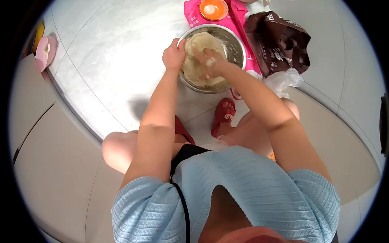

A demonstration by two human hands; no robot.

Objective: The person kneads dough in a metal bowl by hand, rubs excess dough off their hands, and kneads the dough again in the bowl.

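Nearest the camera, a blue top [243,174] covered the person's shoulders and chest, with a black strap [184,210] running down its left side. Beyond it were the bent knees and, on the pale floor [93,40], two red slippers: the left slipper [182,129] partly hidden by the left leg, the right slipper [218,121] toe-forward near the bowl [236,47]. The metal bowl stood upright just past the feet, its mouth facing up. The right hand [208,64] reached into it, fingers apart, laid on the dough [202,39] with pale dough stuck to the skin. The left hand [174,55] was clamped on the bowl's left rim. The dough lay inside, across the left and middle of the bowl, as a flattened, rounded mass; its slightly longer axis ran from near to far, and it had no distinct end that pointed anywhere. Bare metal showed on the right, with smears on it. Just beside the bowl on the right lay a clear bag [283,81], and beyond that a crumpled brown bag [259,40]. A pink bag [192,16] spread along the bowl's far and right sides, with an orange dish [213,9] on its far part.
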